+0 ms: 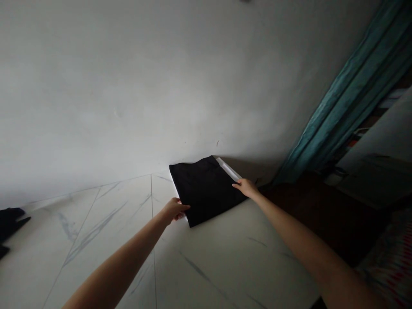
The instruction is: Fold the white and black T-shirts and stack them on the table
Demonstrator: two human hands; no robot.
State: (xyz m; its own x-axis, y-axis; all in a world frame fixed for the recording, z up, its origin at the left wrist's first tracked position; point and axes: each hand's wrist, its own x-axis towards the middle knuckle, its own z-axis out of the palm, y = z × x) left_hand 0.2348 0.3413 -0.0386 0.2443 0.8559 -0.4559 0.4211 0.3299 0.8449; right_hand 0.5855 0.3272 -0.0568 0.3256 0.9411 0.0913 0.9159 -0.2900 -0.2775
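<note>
A folded black cloth (206,189) lies on a white sheet or board (229,168) on the marbled white floor, close to the wall. My left hand (174,209) pinches the cloth's near left edge, fingers closed on it. My right hand (245,187) rests on the cloth's right edge, fingers curled against it. Both arms reach far forward.
A pale wall (161,86) rises right behind the cloth. A teal curtain (347,94) hangs at the right beside a dark brown surface (315,214). Another dark cloth (9,221) lies at the far left edge. Patterned fabric (392,262) shows at the bottom right.
</note>
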